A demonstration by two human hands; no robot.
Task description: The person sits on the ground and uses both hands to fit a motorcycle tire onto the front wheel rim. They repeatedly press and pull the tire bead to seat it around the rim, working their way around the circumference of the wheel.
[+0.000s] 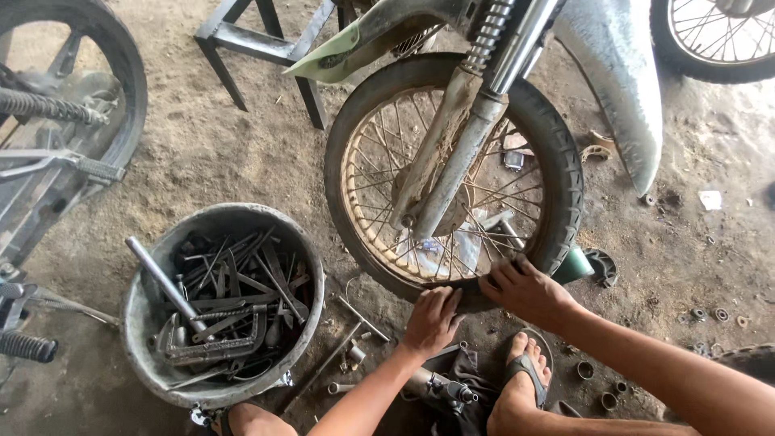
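A: Beneath the fork, where do the hands sit?
B: Left hand (pixel 432 320) and right hand (pixel 525 289) press flat, fingers spread, on the front tyre (pixel 557 161), which remains mounted; tool bucket (pixel 145 315) untouched alongside.

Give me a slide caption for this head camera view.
Both hands, left hand and right hand, press the motorcycle front tyre beside a tool bucket.
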